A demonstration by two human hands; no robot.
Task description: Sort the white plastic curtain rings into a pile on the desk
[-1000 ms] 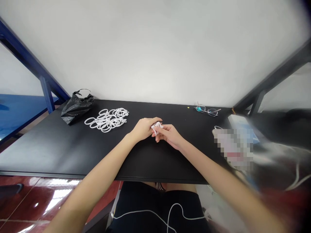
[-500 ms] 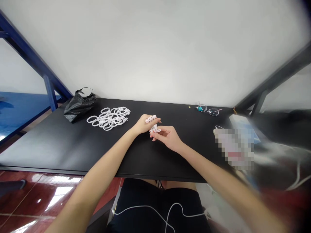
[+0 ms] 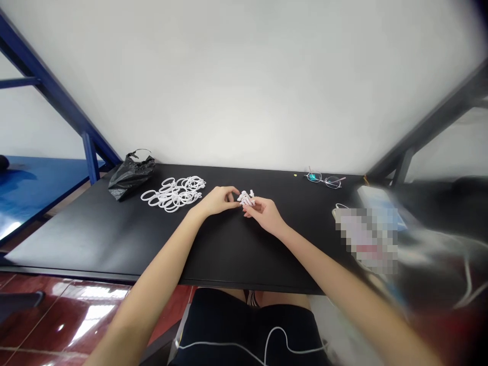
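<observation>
Looking across the whole bench, what stands out?

A long black tabletop (image 3: 76, 244) runs in front of a pale wall (image 3: 244, 86), with a blue steel frame post (image 3: 90, 157) beyond its far left corner.

And on the tabletop?

A crumpled black plastic bag (image 3: 131, 178) sits at far left, and just right of it lies a loose pile of white plastic rings (image 3: 173, 194). Wire-rimmed glasses (image 3: 324, 179) lie near the far edge on the right. A pixelated object (image 3: 366, 239) at right can't be made out.

Where are the arms?

The left forearm (image 3: 152, 269) and right forearm (image 3: 335, 274) reach in from the near corners and converge at mid-table, wrists low, elbows well apart.

And the hands?

The left hand (image 3: 215, 201) lies palm down, fingers curled toward the right hand (image 3: 267, 216), which is turned inward and just beside it.

What are the fingers doing?

The right fingers (image 3: 253, 206) are closed in a pinch on a small white plastic cluster (image 3: 247, 198), held above the mid-table. The left fingers (image 3: 231, 192) seem to touch it, though at this size I can't be sure.

Any advice on handling?

Working with the fingertips, close together and low over the tabletop, should keep such small, springy plastic under control.
</observation>
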